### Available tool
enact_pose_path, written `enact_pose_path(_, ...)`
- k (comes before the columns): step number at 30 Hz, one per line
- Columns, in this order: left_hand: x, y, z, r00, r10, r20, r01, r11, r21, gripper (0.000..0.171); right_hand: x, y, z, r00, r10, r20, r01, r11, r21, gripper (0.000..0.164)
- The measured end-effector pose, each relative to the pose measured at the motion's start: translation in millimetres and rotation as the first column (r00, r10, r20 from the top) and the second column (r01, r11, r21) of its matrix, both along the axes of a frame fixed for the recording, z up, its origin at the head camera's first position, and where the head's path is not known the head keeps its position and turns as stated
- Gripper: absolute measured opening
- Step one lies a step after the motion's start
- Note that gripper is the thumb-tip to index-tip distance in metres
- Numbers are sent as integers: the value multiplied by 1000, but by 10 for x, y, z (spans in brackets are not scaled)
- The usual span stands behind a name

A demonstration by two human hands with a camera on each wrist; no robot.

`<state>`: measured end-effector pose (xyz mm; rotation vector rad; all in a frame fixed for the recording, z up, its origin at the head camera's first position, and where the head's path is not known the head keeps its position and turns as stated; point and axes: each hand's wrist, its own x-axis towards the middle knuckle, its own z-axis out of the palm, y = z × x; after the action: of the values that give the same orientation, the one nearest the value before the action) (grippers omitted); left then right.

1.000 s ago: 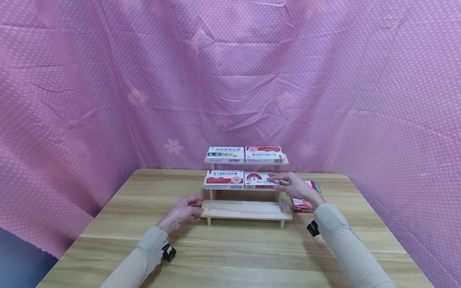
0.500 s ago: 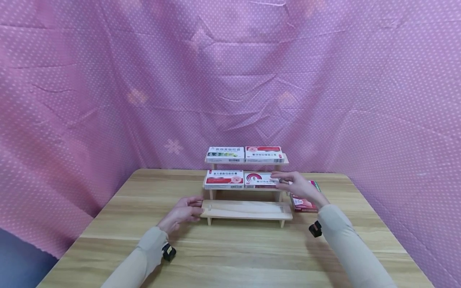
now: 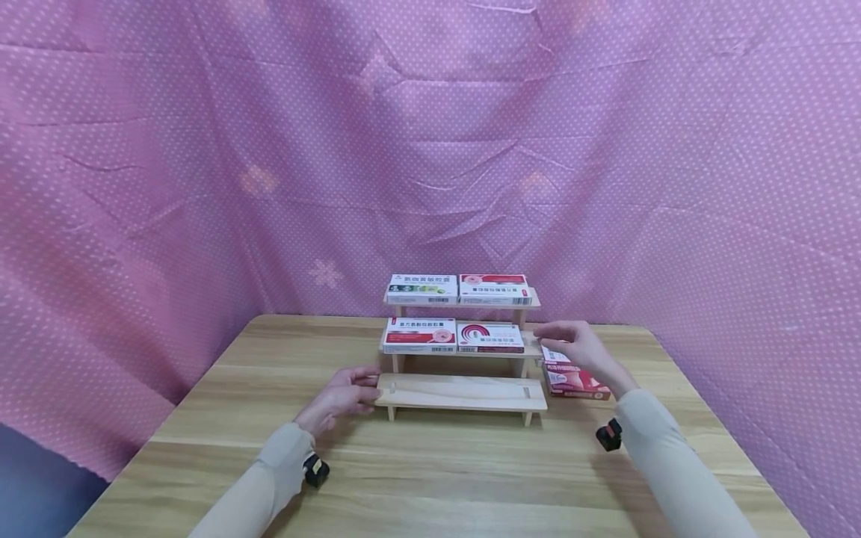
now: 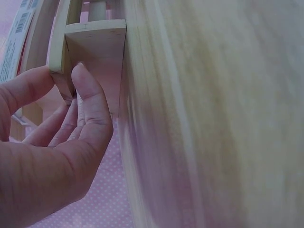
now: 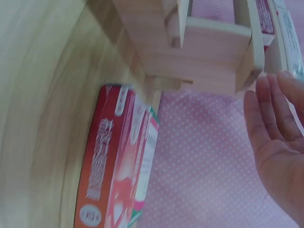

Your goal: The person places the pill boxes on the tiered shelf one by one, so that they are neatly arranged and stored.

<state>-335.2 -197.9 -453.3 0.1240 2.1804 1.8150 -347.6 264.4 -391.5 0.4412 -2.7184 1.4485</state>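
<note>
A three-step wooden display stand (image 3: pixel 464 391) stands on the table. My left hand (image 3: pixel 345 394) is at the left end of its lowest step, thumb and fingers around the board's end (image 4: pixel 57 52) in the left wrist view. My right hand (image 3: pixel 580 350) is beside the right end of the middle step, fingers slightly bent, holding nothing; whether the fingertips touch the wood cannot be told. The middle step bears a red-and-white medicine box (image 3: pixel 420 335) and a white box with red arcs (image 3: pixel 490 338). On the top step lie a white-and-green medicine box (image 3: pixel 421 288) and another red-and-white box (image 3: pixel 495 289).
Red and pink medicine boxes (image 3: pixel 575 381) lie stacked on the table right of the stand, partly under my right forearm; the right wrist view shows their sides (image 5: pixel 116 161). A pink dotted curtain (image 3: pixel 430 164) hangs behind the wooden table (image 3: pixel 430 478).
My right hand has drawn away to the right from the white box with red arcs, whose right end now shows. The left hand stays in place.
</note>
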Motion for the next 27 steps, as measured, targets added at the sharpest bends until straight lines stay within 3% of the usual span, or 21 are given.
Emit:
enact_pose_path(7, -1, 3, -4, 1000, 10, 4, -10, 1000, -10, 63, 55, 221, -67, 995, 49, 84, -51, 999, 18, 40)
enact_pose_path(14, 3, 0, -1, 1000, 2, 4, -2, 1000, -8, 63, 46, 445, -178, 992, 83, 100, -92, 992, 85, 41)
enact_pose_path(27, 1, 7, 9, 1000, 16, 15, -16, 1000, -13, 63, 75, 751, -349, 980, -25, 199, -26, 969, 246, 48)
